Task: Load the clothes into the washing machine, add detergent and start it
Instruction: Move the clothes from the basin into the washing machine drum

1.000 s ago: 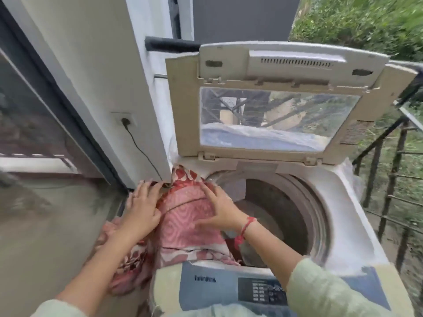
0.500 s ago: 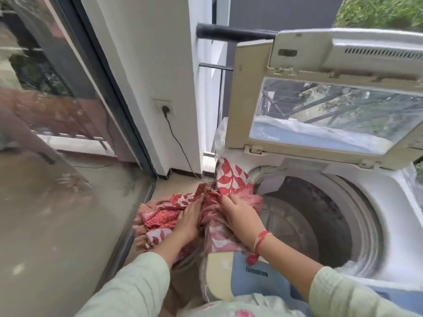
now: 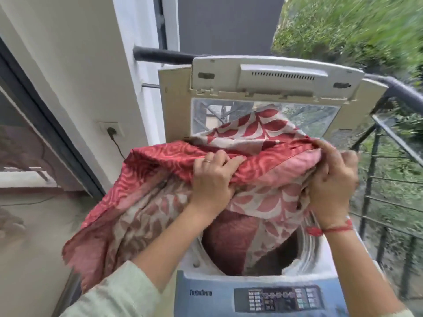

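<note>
A large red and pink patterned cloth [image 3: 142,202] hangs bunched over the open top-loading washing machine [image 3: 206,291]. My left hand [image 3: 212,179] grips the cloth near its middle. My right hand [image 3: 332,186] holds its upper edge at the right. Part of the cloth drops into the drum [image 3: 304,255]; another part trails off the machine's left side. The lid [image 3: 274,83] stands upright behind. The blue control panel [image 3: 279,298] lies at the front edge. No detergent is in view.
A white wall with a socket and plugged cable [image 3: 111,130] stands at the left, next to a glass door [image 3: 23,143]. A dark metal railing [image 3: 389,179] runs along the right, with greenery beyond. Concrete floor [image 3: 34,236] lies to the left.
Both hands have lifted the cloth from low at the machine's left side up and over the drum opening. The view has swung back to the right.
</note>
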The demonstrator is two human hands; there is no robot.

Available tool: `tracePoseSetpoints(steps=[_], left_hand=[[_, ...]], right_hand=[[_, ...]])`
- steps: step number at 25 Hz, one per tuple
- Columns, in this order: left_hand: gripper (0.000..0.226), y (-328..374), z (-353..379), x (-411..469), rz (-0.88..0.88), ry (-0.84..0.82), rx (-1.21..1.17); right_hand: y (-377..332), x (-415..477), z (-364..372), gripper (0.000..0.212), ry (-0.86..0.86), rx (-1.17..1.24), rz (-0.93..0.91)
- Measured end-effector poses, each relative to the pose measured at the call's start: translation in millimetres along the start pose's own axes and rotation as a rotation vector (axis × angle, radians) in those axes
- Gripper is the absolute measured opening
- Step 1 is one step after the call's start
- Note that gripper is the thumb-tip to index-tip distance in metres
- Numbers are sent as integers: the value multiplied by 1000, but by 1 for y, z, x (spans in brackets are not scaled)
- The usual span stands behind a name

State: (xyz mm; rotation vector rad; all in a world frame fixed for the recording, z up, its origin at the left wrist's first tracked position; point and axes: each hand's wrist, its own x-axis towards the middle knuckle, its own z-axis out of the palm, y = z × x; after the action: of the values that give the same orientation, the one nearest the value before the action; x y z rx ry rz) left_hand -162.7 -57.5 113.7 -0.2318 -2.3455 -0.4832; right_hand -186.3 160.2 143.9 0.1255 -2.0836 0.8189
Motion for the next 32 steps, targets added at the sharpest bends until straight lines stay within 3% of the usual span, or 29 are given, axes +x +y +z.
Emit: tracePoseSetpoints(steps=[1,2,3,4,5,6,7,8,10,12,14,15,17,20,22,24,26,28,29,32], left_hand=[[44,18,19,1,20,-153,52],[45,28,39,-5,11,-396,84],[44,31,55,-16,-31,-714,107],[44,26,67,-30,-77,-1020,93],[48,16,69,-44,-83,-1213,45],[52,2,63,-56,-69,-1251,-54],[52,-14,49,-65,-72,-1156,-186],[50,-37,30,-73,-124,-996,-309],[53,-88,-14,-89,-290,-633,-335],[66,-153,-47,-117,-424,-456,-87],[96,-215,-60,-156,-657,-668,137],[111,-238,-57,-176,-731,-842,196],[125,-266,-40,-214,-710,-1079,234],[123,-280,-14,-248,-738,-1216,151],[117,-277,2,-258,-821,-1189,113],[108,-268,18,-269,-878,-1169,32],[93,-251,30,-273,-880,-1162,-80],[74,-230,29,-264,-1016,-912,-287],[64,-223,30,-253,-1065,-694,-351],[47,-198,14,-173,-912,-172,-290]], right_hand=[[18,-4,-1,42,17,-45,91],[36,-14,2,43,-72,-93,150],[55,-30,7,46,-293,-166,173],[73,-49,14,49,-639,-284,139],[86,-68,21,49,-1048,-404,107],[88,-83,27,45,-1410,-511,79],[83,-96,33,39,-1625,-569,62],[68,-103,42,35,-1692,-541,76],[25,-109,68,36,-1530,-350,93],[-35,-109,101,51,-1372,-101,21],[-111,-109,140,78,-1373,13,-154],[-143,-114,159,92,-1423,-39,-287],[-184,-139,201,109,-1512,-297,-573],[-198,-182,243,88,-1657,-858,-796],[-205,-190,247,61,-1638,-1017,-844],[-209,-189,240,36,-1595,-899,-913],[-207,-179,223,24,-1499,-607,-861],[-195,-157,203,24,-1271,-317,-719],[-183,-142,191,31,-1163,-213,-610],[-130,-93,144,49,-879,92,-155]])
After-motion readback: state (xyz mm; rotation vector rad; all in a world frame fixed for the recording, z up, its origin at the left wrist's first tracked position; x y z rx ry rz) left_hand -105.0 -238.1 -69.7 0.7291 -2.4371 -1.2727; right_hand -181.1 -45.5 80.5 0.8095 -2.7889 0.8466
